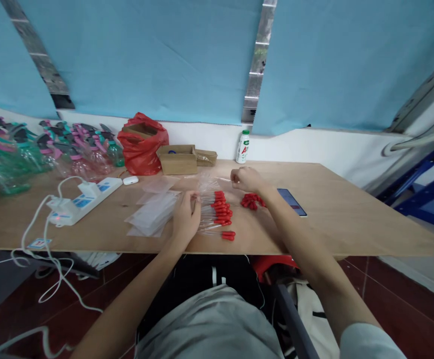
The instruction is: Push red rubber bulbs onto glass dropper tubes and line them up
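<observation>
Many trigger spray bottles [90, 152] crowd the table's far left, with a white power strip [86, 202] in front of them. Next comes a stack of flat clear plastic bags [151, 214]; these look thin, limp and slippery, likely to cling together, so an edge or corner seems the best place to separate one.

The left hand [186, 217] rests just right of the stack, fingers curled beside the droppers; whether it grips anything, I cannot tell. The red-bulbed droppers [222, 209] lie in a rough column in the middle of the table, bulbs pointing right and slim clear stems pointing left. They should be very light. The bulbs look soft and rubbery, giving a sure hold, while the stems seem stiff, slick and perhaps breakable, so bulb or bulb neck is the safer grasp.

Beyond them lies a bunch of loose clear stems [208, 182], which probably roll easily. The right hand [247, 178] has its fingers pinched on a thin clear tube [224, 179], which sticks out leftward. A small heap of red bulbs [252, 201] lies below that hand, and a smartphone [292, 202] sits farther right, beyond the forearm.
</observation>
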